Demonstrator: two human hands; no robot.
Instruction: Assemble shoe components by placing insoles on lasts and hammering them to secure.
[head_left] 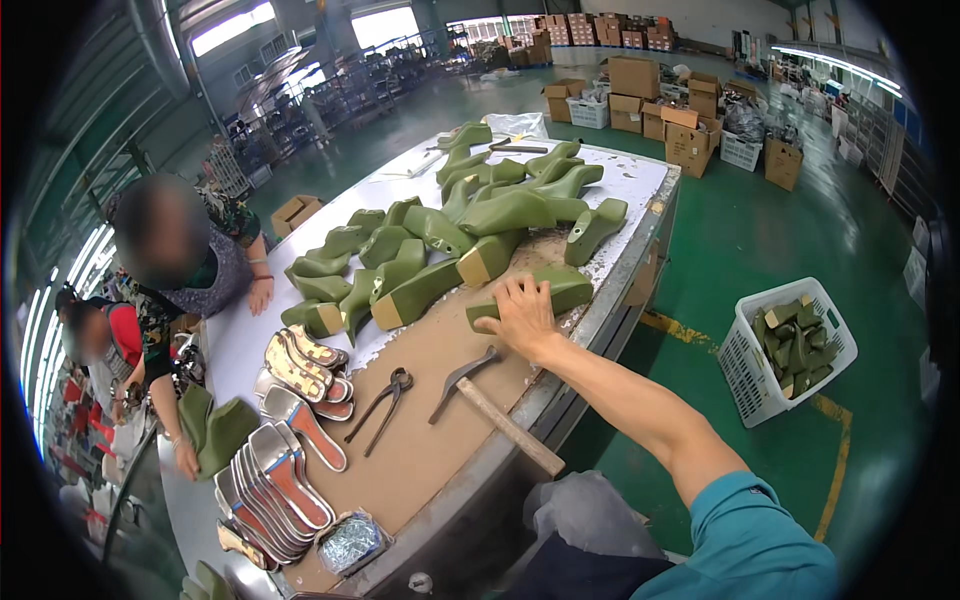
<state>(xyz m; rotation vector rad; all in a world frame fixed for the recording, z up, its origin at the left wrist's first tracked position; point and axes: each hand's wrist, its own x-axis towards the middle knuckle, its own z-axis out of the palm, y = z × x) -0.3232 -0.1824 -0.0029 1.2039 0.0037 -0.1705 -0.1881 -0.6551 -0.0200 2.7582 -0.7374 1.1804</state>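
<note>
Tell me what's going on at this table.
The person's right hand grasps a green shoe last from above, near the right edge of the table; the left hand is out of view. More lasts lie heaped beyond it. A hammer and pincers lie closer in, with insoles to their left. A co-worker's hand touches two lasts at the left.

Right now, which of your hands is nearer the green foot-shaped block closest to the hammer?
Right: the right hand lies on the green block, touching it. The left hand is out of view, so its place cannot be told.
</note>
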